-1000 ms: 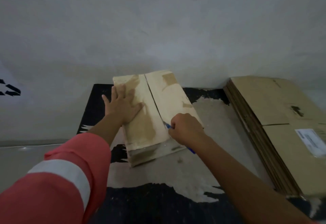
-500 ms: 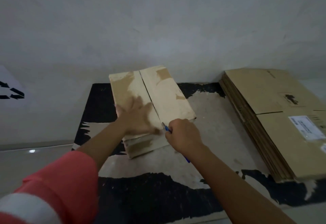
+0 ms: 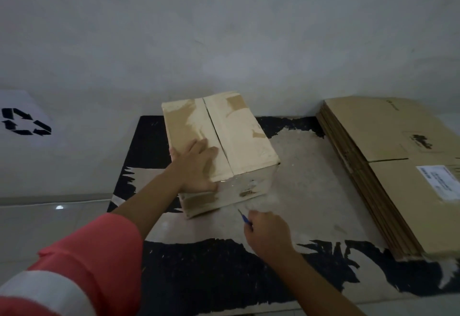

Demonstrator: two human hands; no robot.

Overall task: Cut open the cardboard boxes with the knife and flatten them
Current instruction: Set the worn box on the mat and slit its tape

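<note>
- Pressing flat on cardboard box (image 3: 239,138) top, left hand (image 3: 198,166), fingers straight
- right hand (image 3: 267,234) gripping blue knife (image 3: 245,218), just off box's near face
- box on worn mat (image 3: 311,191); flattened stack (image 3: 388,166) right

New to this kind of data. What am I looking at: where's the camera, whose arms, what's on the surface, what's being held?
There is no machine here. These are a person's two bare arms, filmed by one wide-angle camera worn on the head and looking forward and down. That puts the left hand on the picture's left, with a red sleeve behind it. It lies flat on top of a pale cardboard box, which stands on a worn black mat. The right hand grips a small blue-handled knife, tip up near the box's lower front edge. A stack of flattened boxes lies to the right. A recycling symbol shows at far left. A dark line runs between the box's top flaps. I cannot tell whether it is cut through.
</note>
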